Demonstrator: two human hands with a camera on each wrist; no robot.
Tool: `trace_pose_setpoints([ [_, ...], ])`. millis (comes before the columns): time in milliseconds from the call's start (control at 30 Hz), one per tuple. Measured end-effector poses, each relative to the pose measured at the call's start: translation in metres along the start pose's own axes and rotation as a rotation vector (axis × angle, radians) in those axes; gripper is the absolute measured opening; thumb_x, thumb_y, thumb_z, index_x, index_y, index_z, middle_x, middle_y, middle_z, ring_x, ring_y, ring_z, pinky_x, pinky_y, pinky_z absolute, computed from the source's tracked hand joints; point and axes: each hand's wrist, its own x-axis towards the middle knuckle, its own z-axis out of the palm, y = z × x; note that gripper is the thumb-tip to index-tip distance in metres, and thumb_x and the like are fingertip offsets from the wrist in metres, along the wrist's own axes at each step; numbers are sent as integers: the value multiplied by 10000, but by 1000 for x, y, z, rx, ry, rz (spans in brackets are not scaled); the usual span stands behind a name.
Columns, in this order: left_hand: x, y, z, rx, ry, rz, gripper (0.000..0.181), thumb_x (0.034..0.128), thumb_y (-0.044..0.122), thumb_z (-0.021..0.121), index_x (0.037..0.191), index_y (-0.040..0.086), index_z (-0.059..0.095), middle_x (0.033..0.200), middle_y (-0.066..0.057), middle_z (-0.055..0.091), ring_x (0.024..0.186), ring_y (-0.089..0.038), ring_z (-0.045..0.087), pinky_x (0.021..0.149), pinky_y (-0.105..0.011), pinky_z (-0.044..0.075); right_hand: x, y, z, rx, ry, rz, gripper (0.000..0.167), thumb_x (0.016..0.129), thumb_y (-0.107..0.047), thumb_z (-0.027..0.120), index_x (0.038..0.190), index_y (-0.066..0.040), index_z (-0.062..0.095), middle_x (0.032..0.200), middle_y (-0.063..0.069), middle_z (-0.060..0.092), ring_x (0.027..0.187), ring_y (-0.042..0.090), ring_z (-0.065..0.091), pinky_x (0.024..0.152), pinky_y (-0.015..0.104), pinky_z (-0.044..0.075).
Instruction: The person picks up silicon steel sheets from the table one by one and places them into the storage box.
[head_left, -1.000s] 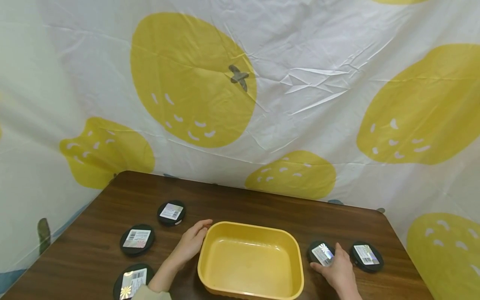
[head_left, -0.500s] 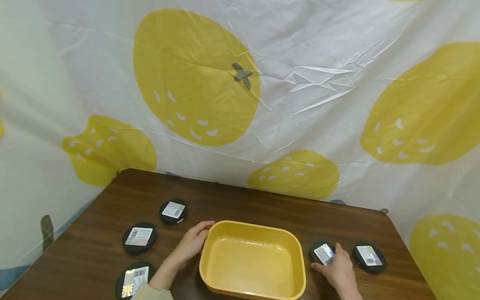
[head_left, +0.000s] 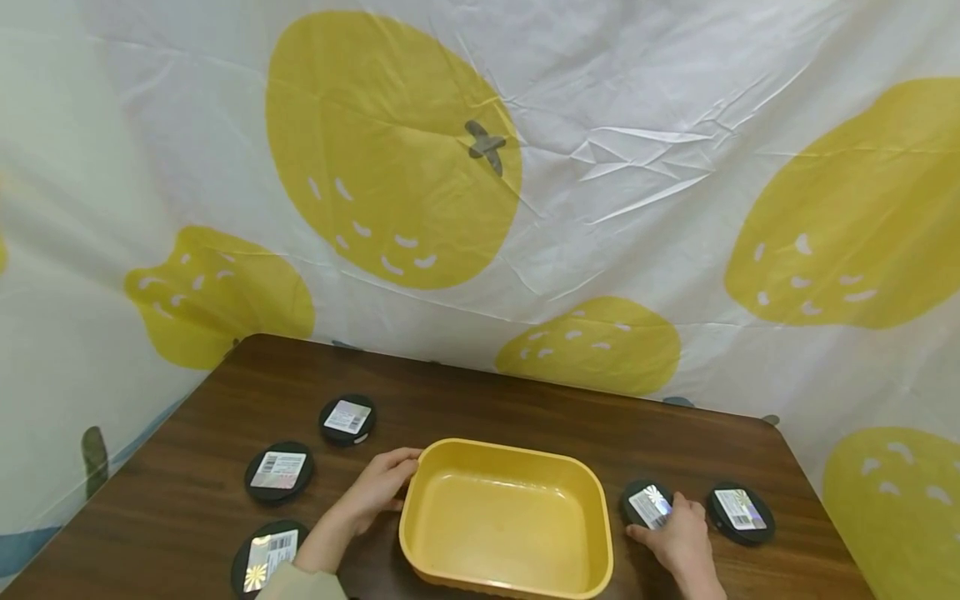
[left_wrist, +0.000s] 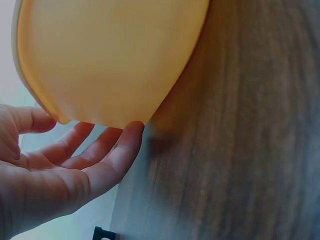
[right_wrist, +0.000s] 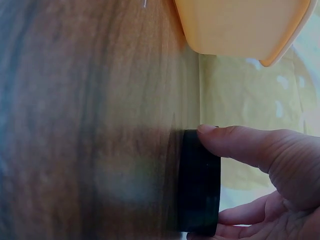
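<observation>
A yellow rectangular tub (head_left: 506, 533) stands on the table in the head view. My left hand (head_left: 378, 490) is at its left side; in the left wrist view, loosely bent fingers (left_wrist: 127, 145) touch the outer wall of the tub (left_wrist: 115, 65). To the tub's right, my right hand (head_left: 681, 540) grips a flat round black case (head_left: 645, 504) with a white label. Seen from the right wrist, the thumb is on one side of the black case (right_wrist: 200, 182) and the other fingers are on the opposite side, partly hidden. The case is at table level.
Another labelled black case (head_left: 740, 512) lies just right of my right hand. Three more, a far case (head_left: 347, 419), a middle case (head_left: 279, 472) and a near case (head_left: 266, 558), lie on the left. A lemon-patterned cloth (head_left: 585, 217) hangs behind the wooden table (head_left: 450, 392).
The fingers of my right hand have drawn in closer around the black case. My left hand has shifted slightly at the tub's side. The head view has moved a little.
</observation>
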Motion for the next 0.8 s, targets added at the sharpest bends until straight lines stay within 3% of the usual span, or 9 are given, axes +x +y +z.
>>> trace_pose_setpoints([
  [267,0,1,-6,-87,-44,-40,407,931,151,492,1247,-105,512,1156,-198,583,943,-215,589,710,-384,539,2,1,-1,-15,-6,1,905,651,-231,818,1233,258,327,1148,440,353,1018,551,452,882,608,402],
  [533,4,2,-8,-176,35,-56,378,896,89,579,1190,-148,547,1150,-208,605,922,-162,609,807,-345,528,3,-1,-3,-23,-21,3,890,659,-227,815,1216,268,328,1122,438,357,1005,549,455,869,606,412],
  [800,3,-1,-6,-186,52,-69,348,904,73,563,1164,-158,562,1159,-226,602,978,-196,600,842,-361,516,1,-1,-2,-22,-9,-6,871,649,-213,815,1199,270,343,1096,429,372,980,538,465,853,603,421],
])
